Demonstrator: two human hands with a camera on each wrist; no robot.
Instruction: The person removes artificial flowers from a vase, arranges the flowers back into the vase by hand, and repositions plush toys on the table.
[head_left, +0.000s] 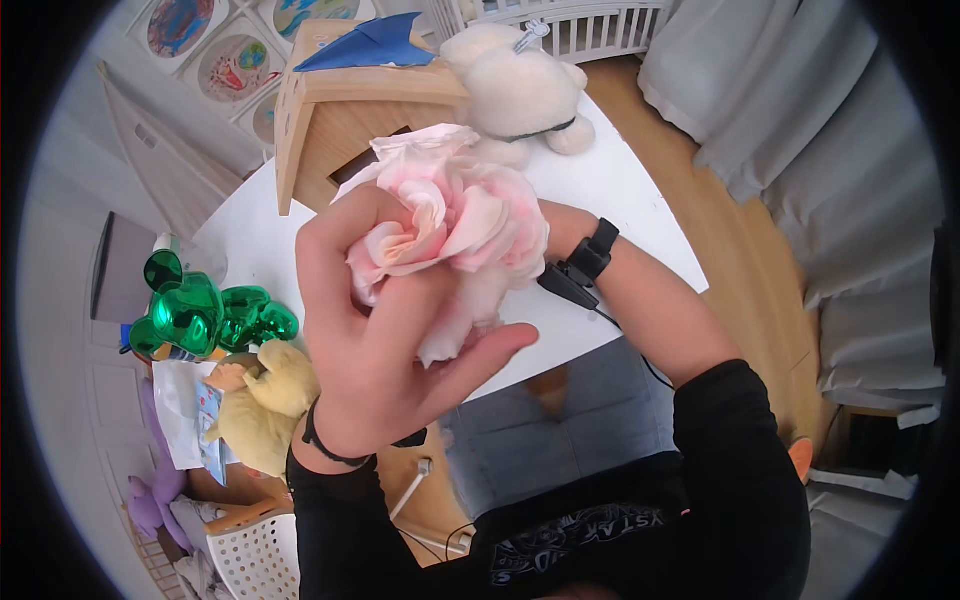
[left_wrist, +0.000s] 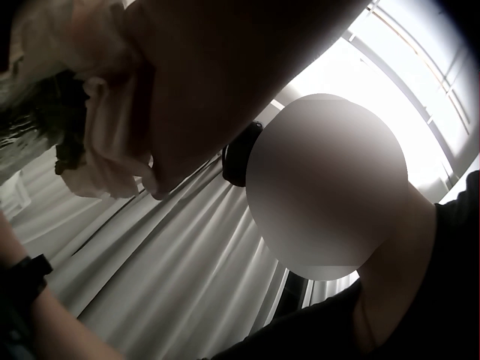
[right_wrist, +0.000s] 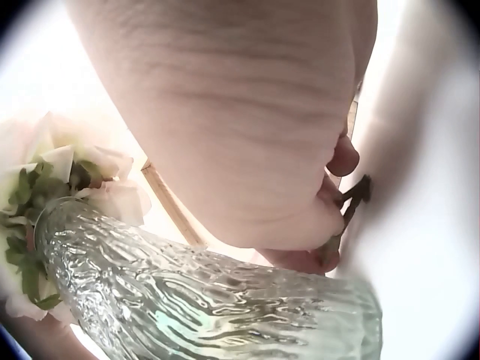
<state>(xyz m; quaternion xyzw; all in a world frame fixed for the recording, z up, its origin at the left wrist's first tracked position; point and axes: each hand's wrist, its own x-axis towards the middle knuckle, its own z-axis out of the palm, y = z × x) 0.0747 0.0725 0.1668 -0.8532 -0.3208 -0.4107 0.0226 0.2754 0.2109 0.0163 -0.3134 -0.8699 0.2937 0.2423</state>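
Note:
A bunch of pale pink roses (head_left: 450,215) sits at the centre of the head view. My left hand (head_left: 365,330) reaches over it from the near side, fingers curled round the front bloom and thumb pointing away to the right. In the head view the blooms hide my right hand, which comes in from the right behind them. The right wrist view shows that hand (right_wrist: 247,142) pinching a thin green stem (right_wrist: 349,214) at its fingertips. Close below is a ribbed clear glass vase (right_wrist: 202,292), tilted on its side, with roses and green leaves (right_wrist: 34,195) at its mouth.
Beneath the hands stands a white table (head_left: 640,210). On it are a wooden toy house (head_left: 380,105) and a cream plush bear (head_left: 520,85). A shiny green balloon-like figure (head_left: 190,315) and a yellow plush toy (head_left: 260,425) are at left. A grey padded seat (head_left: 600,420) stands nearby.

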